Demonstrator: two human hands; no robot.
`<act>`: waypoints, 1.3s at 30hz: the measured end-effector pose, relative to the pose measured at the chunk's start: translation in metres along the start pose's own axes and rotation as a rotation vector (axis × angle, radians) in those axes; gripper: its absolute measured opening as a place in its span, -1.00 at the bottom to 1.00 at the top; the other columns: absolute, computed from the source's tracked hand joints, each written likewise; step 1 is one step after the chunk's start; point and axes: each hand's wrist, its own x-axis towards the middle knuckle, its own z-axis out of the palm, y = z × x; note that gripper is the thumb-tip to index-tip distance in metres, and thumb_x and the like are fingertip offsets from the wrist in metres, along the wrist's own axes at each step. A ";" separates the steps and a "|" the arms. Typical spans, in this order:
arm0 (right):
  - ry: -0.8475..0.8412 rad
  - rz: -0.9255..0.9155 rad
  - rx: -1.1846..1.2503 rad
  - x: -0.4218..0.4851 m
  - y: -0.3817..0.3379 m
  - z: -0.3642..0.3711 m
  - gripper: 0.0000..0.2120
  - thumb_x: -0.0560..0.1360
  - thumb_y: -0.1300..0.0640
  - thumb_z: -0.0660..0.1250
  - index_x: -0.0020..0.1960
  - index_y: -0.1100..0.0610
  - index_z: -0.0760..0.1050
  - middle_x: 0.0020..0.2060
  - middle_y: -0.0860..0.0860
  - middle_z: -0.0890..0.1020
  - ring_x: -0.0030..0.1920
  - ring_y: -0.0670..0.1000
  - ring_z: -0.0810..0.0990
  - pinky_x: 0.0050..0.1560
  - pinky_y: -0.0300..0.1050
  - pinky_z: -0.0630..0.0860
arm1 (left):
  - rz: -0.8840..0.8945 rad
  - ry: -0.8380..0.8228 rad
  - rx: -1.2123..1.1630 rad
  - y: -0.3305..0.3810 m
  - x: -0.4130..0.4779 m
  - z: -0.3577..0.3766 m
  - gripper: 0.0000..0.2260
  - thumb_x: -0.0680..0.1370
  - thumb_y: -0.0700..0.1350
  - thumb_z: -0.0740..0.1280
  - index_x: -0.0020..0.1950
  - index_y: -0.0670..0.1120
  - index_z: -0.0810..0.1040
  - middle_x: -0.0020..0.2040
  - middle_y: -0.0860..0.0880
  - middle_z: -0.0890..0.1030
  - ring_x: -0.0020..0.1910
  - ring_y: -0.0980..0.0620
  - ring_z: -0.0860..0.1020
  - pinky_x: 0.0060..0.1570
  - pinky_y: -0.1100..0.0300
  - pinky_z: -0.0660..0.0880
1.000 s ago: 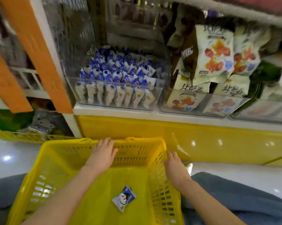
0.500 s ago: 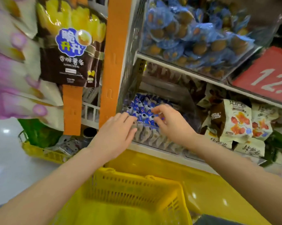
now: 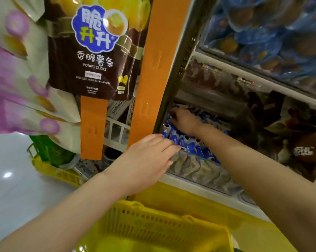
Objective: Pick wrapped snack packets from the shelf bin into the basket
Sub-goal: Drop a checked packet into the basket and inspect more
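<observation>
**Both hands in the snack bin, basket below**

Reaching with both hands into the clear shelf bin [image 3: 199, 173], set at the left end of the shelf, against its front edge. Packed with small blue-and-white snack packets [image 3: 195, 149], upright in rows, front row pressed to the clear front wall.

Over the bin's front left corner, left hand [image 3: 148, 160]: palm down, fingers straight and together, released, nothing held. Fingertips at the tops of the front packets; touching or just above, cannot tell through the blur.

Deeper in, at the bin's back left corner, right hand [image 3: 185, 121]: palm down on the packets, fingers [image 3: 175, 113] bent toward the left wall. Cannot tell whether grasping a packet or only pressing on the pile. Right forearm slanting across the bin's front wall from the right.

Below the shelf's front edge, at the bottom of view, yellow basket [image 3: 153, 228]; only rim and slotted wall showing, contents out of frame.

Around:
- Closing the shelf's left end, orange upright [image 3: 153, 70].
- Left of it, hanging brown bag of potato sticks [image 3: 93, 57], with short orange strip [image 3: 92, 128] beneath and white bag with purple flowers [image 3: 17, 79] further left.
- On the shelf above, clear bin of blue-wrapped round snacks [image 3: 271, 33].
- On the same shelf, right of the snack bin, dark brown bags [image 3: 299, 150], blurred.
- Past the upright, second yellow basket [image 3: 58, 173] on the floor [image 3: 7, 197], green bag inside.
</observation>
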 end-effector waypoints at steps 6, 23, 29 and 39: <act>0.066 0.034 0.186 0.009 0.002 -0.002 -0.87 0.53 0.24 0.26 -0.09 0.18 0.59 -0.03 0.14 0.64 0.03 0.09 0.57 0.07 -0.10 0.46 | 0.003 -0.009 0.012 -0.001 0.000 -0.002 -0.64 0.60 -0.04 0.13 0.40 -0.01 0.32 0.29 0.05 0.45 0.29 0.06 0.37 0.39 0.23 0.03; 0.481 -0.234 0.732 -0.183 -0.040 -0.043 -0.85 0.51 0.26 0.30 -0.15 0.03 0.49 -0.22 -0.09 0.59 -0.19 -0.16 0.57 -0.16 -0.28 0.54 | -0.748 0.029 -1.188 0.044 -0.024 -0.006 -0.66 0.59 0.11 0.08 0.24 -0.03 0.42 0.07 0.03 0.56 0.05 0.08 0.54 0.15 0.14 0.43; 0.258 -0.128 1.059 -0.221 -0.044 -0.002 -0.86 0.53 0.34 0.23 -0.09 0.13 0.49 -0.18 0.00 0.60 -0.17 -0.11 0.60 -0.12 -0.26 0.54 | -0.830 0.034 -1.427 0.054 -0.037 -0.003 -0.72 0.53 -0.05 0.31 0.23 -0.07 0.48 0.04 -0.07 0.64 -0.02 0.03 0.63 -0.14 0.24 0.56; 0.072 0.185 1.329 -0.222 -0.036 0.049 -0.89 0.51 0.26 0.30 -0.06 0.15 0.60 -0.21 0.03 0.69 -0.21 -0.11 0.65 -0.21 -0.29 0.55 | -0.858 0.101 -1.143 0.068 -0.041 0.027 -0.76 0.51 -0.21 0.35 0.14 0.01 0.51 0.05 -0.03 0.54 0.00 0.01 0.59 -0.26 0.35 0.54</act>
